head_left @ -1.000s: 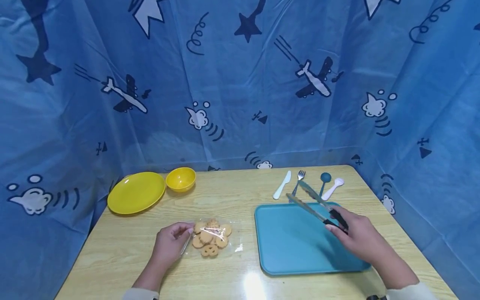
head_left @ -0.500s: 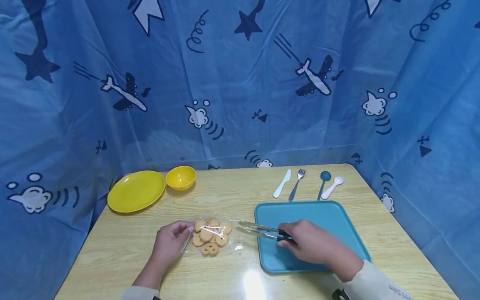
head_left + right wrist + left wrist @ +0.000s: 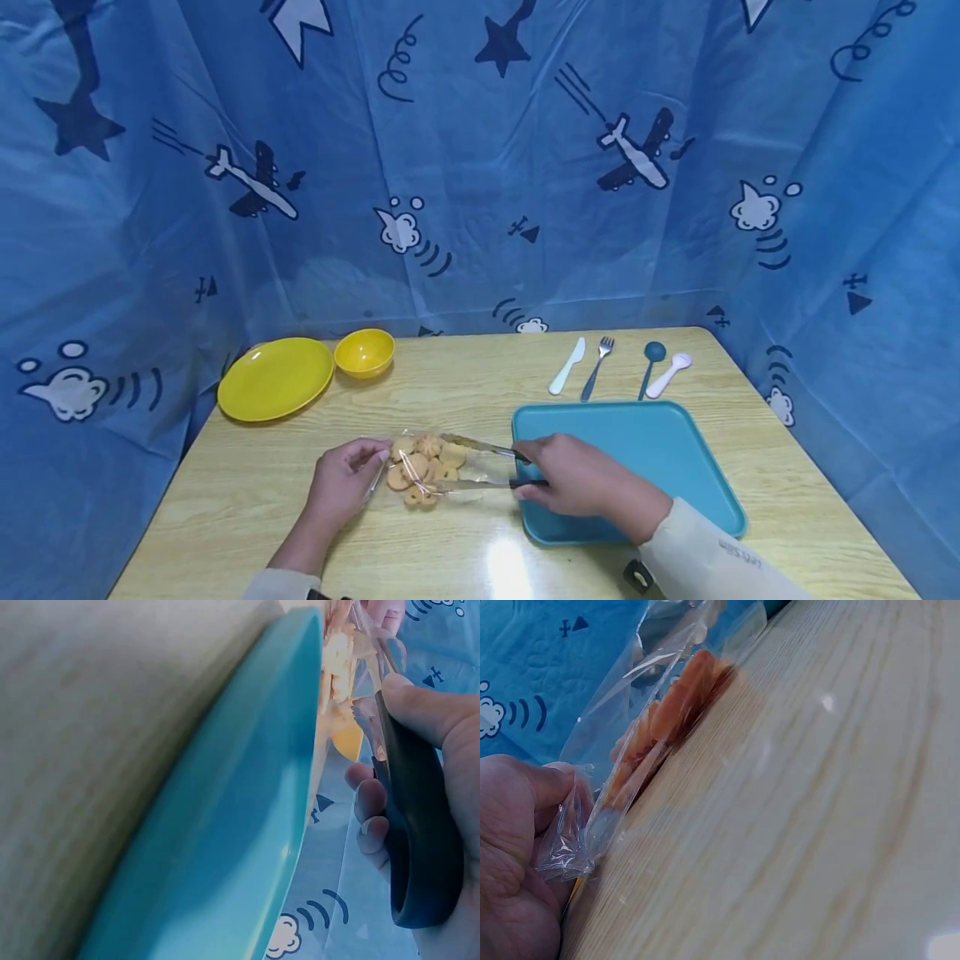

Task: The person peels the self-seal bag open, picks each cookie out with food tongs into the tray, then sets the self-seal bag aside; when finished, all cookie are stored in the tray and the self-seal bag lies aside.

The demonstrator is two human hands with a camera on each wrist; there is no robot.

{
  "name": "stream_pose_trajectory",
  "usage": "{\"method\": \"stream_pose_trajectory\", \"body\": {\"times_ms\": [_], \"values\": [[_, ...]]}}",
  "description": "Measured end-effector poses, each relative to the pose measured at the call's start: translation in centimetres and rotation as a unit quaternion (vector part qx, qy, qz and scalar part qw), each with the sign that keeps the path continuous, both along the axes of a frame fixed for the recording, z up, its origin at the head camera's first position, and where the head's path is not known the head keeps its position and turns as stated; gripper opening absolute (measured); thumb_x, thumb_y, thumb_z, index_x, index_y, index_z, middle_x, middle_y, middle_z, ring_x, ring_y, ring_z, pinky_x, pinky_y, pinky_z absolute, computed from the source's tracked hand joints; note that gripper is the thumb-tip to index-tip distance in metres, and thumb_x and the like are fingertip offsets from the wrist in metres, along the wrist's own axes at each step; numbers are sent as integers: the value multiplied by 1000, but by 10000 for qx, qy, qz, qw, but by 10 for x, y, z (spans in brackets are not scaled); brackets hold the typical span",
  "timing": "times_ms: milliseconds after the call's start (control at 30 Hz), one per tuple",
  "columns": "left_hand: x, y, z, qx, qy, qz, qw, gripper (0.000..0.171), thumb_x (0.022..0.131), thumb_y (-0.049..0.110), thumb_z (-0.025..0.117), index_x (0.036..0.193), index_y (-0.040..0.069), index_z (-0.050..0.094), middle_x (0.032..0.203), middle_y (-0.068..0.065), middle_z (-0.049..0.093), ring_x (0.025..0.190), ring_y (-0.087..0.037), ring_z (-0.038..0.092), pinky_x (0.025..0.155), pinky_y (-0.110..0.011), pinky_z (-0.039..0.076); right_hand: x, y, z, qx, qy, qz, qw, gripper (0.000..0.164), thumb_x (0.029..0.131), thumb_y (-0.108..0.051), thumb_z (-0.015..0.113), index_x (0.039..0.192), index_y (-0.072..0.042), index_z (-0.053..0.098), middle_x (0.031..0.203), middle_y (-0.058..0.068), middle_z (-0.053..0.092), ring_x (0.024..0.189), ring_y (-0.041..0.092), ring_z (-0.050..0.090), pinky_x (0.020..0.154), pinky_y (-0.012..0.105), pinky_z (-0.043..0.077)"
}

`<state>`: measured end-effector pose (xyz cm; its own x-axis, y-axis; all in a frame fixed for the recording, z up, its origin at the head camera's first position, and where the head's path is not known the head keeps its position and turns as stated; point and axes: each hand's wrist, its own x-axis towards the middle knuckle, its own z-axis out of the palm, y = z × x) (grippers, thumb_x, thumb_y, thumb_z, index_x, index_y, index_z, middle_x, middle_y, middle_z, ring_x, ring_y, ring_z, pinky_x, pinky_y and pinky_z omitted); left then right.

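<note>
A clear plastic bag (image 3: 600, 735) of cookies (image 3: 408, 473) lies on the table, its left end pinched between the thumb and fingers of my left hand (image 3: 348, 482). My right hand (image 3: 581, 479) grips the black handles of metal tongs (image 3: 480, 485) over the left edge of the blue tray (image 3: 637, 467). The tongs stand spread apart, their tips at the right side of the cookies. In the right wrist view the black handle (image 3: 424, 817) fills my palm. Whether the tips are inside the bag or over it is hard to tell.
At the back left stand a yellow plate (image 3: 273, 379) and a yellow bowl (image 3: 365, 353). Behind the tray lie a pale knife (image 3: 567, 367), a fork (image 3: 597, 369), a dark teal spoon (image 3: 652, 358) and a pale lilac spoon (image 3: 670, 375). A blue printed curtain (image 3: 465, 167) surrounds the table.
My right hand has brought the tongs left from above the tray to the cookies. The tongs narrowed midway and are spread wider now. My left hand has kept its hold on the bag.
</note>
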<state>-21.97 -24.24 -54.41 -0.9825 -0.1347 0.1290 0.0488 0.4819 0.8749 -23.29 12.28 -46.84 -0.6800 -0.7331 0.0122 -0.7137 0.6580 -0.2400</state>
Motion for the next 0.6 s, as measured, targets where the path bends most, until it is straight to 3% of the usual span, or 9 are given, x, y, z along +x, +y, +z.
{"method": "stream_pose_trajectory", "body": {"times_ms": [233, 467, 600], "values": [[-2, 1, 0, 23, -149, 45, 9999, 7, 95, 18, 73, 102, 19, 76, 112, 6, 77, 113, -15, 70, 101, -36, 58, -4, 5, 3, -112, 18, 5, 9999, 52, 99, -41, 66, 139, -8, 59, 117, 4, 74, 97, 15, 72, 80, 35, 62], [-1, 1, -1, 105, -198, 42, 9997, 7, 96, 17, 73, 102, 17, 76, 115, 5, 77, 115, -16, 70, 100, -32, 59, -8, 6, 0, 81, 154, -131, 9998, 39, 100, -37, 66, 130, -13, 64, 100, -5, 75, 77, 1, 64, 63, 25, 53], [-1, 1, -1, 150, -187, 46, 9997, 7, 96, 18, 73, 102, 16, 76, 115, 4, 77, 115, -17, 70, 99, -30, 59, -9, 3, -1, 188, 86, -111, 9997, 51, 99, -45, 65, 137, -12, 60, 112, -1, 75, 91, 8, 70, 75, 31, 61]]}}
